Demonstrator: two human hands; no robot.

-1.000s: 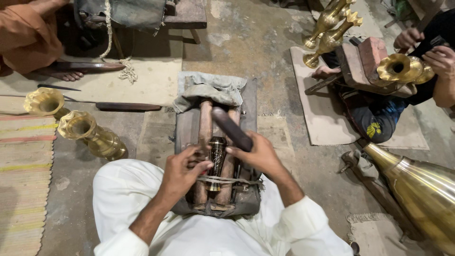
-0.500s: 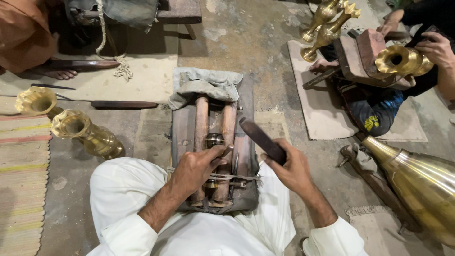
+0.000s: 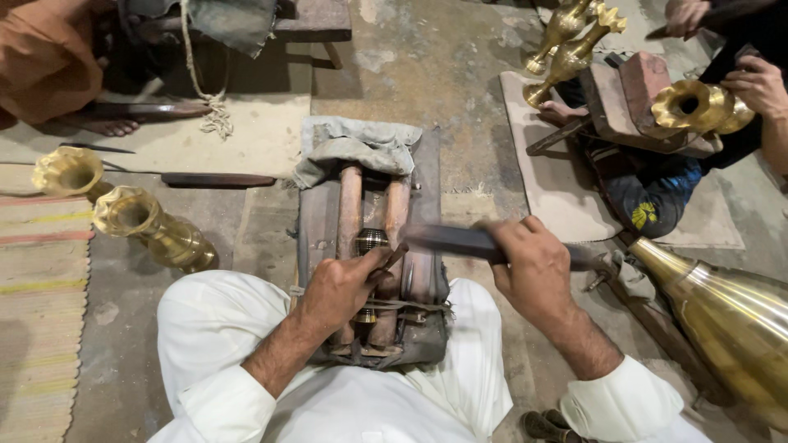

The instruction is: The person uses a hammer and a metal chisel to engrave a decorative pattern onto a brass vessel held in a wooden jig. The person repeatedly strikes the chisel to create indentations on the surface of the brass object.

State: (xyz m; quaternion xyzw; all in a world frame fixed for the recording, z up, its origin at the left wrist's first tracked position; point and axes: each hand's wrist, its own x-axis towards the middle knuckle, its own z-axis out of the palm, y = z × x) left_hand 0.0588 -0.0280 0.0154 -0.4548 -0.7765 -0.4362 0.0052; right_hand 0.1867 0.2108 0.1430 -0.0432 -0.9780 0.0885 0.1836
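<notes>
The left hand (image 3: 341,287) pins a thin chisel against the small ribbed brass piece (image 3: 371,242) on the wooden cradle (image 3: 318,221). The right hand (image 3: 533,262) is clenched on a dark flat mallet (image 3: 460,239), raised beside it; this appears to be the striking step.

Golden brass vases (image 3: 152,230), striped mat (image 3: 37,312)

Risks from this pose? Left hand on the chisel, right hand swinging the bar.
1. The left hand holds the thin chisel close to its struck end, so a mis-aimed blow from the dark bar in the right hand could hit the fingers.
2. The small brass piece lies loose between two wooden rollers; a strike may shift or dent it.
3. The big brass vessel sits near the right elbow's backswing.
</notes>
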